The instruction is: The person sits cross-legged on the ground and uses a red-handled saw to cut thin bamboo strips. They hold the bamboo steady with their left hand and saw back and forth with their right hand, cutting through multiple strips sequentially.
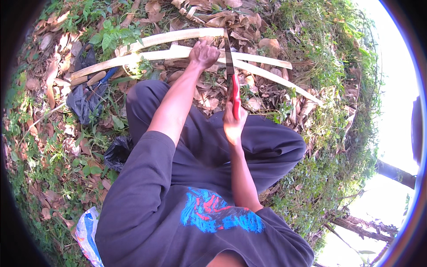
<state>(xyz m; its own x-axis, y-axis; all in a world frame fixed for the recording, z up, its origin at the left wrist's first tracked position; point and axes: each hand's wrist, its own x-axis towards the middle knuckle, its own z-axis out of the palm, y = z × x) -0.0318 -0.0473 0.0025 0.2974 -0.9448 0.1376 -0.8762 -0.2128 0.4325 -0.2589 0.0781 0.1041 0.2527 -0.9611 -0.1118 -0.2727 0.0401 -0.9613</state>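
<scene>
My left hand (204,54) is closed over a pale wooden strip (162,54) and presses it down just left of the saw. My right hand (235,116) grips the red handle (236,91) of a handsaw. The saw's dark, narrow blade (229,53) points away from me and crosses the strips, close to my left knuckles. Beyond that hand, another pale strip (178,36) ends beside the blade. To the right of the blade, two lengths of pale wood (280,83) fan outward over dry leaves. Exactly where the teeth touch the wood cannot be made out.
At the left lie wooden-handled tools (95,78), something blue, and a black plastic bag (84,104). Another black bag (118,153) rests beside my leg. A white and blue sack (88,233) is at lower left. Dry leaves and green weeds cover the ground around my crossed legs.
</scene>
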